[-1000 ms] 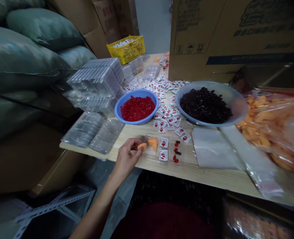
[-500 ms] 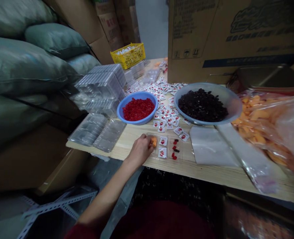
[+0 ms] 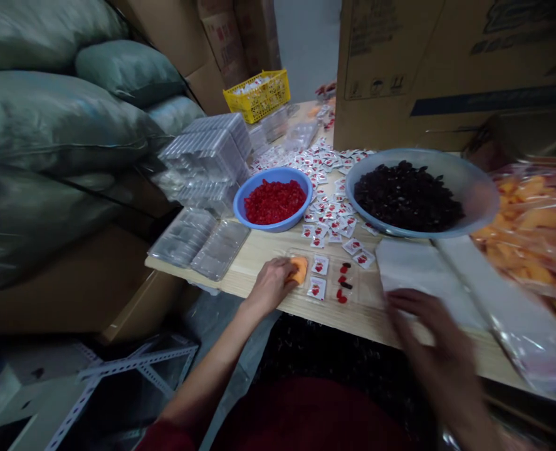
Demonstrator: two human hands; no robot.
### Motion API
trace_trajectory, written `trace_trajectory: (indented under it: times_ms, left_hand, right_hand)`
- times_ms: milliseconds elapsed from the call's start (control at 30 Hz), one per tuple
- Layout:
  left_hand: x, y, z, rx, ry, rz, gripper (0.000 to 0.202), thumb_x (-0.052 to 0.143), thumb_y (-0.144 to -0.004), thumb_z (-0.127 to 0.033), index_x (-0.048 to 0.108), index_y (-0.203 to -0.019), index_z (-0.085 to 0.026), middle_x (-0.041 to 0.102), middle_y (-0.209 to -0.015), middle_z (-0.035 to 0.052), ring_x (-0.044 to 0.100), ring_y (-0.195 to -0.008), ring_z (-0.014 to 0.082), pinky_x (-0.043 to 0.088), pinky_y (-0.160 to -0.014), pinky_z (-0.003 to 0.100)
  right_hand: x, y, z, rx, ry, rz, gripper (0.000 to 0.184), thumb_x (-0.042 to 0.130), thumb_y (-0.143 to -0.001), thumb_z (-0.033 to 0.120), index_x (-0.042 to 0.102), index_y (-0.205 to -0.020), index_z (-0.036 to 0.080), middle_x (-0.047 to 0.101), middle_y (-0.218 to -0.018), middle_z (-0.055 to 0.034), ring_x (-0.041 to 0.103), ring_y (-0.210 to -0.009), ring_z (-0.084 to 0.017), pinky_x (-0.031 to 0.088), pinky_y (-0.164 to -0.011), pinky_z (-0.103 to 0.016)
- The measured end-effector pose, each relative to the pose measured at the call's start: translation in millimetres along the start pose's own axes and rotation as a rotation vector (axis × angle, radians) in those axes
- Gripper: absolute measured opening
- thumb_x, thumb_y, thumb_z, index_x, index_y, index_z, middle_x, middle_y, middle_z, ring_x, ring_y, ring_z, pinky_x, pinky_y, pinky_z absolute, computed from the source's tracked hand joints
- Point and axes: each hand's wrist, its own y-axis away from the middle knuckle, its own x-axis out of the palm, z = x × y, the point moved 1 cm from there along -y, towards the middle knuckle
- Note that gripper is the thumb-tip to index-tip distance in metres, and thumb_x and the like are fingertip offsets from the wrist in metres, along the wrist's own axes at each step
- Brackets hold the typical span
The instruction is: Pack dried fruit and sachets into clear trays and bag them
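My left hand [image 3: 274,285] has its fingers closed on a soft-looking orange piece [image 3: 298,270], perhaps dried fruit, at the left end of a clear plastic tray [image 3: 331,275]. Two small white sachets with red print [image 3: 320,265] lie in the tray's middle. To their right sit several red and dark pieces [image 3: 342,280] in a column. My right hand [image 3: 432,351] is over the table's front edge, its fingertips near the tray's right end. Motion smears these fingers, so any hold or contact is unclear.
Behind the tray stand a blue bowl of red pieces [image 3: 240,210] and a larger bowl of dark pieces [image 3: 482,200]. Loose sachets lie between. Clear trays [image 3: 207,150] are stacked left; a bag of orange pieces [image 3: 541,225] lies right. Another person's hand [image 3: 325,88] shows far back.
My right hand has come into view at the lower right. The orange piece under my left hand now shows larger and flatter. The view has shifted slightly, and a hand has appeared at the back.
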Motion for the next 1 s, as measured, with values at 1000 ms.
trace_trajectory:
  times_ms: [1000]
  left_hand:
    - [9.6, 7, 10, -0.063, 0.212, -0.184, 0.014, 0.054, -0.095, -0.026, 0.063, -0.105, -0.019, 0.065, -0.104, 0.0078, 0.062, -0.098, 0.0196, 0.048, -0.087, 0.031]
  right_hand:
    - [152, -65, -17, -0.175, 0.348, 0.479, 0.014, 0.063, -0.090, 0.016, 0.073, -0.098, 0.021, 0.068, -0.113, -0.0075, 0.051, -0.112, -0.027, 0.034, -0.089, -0.042]
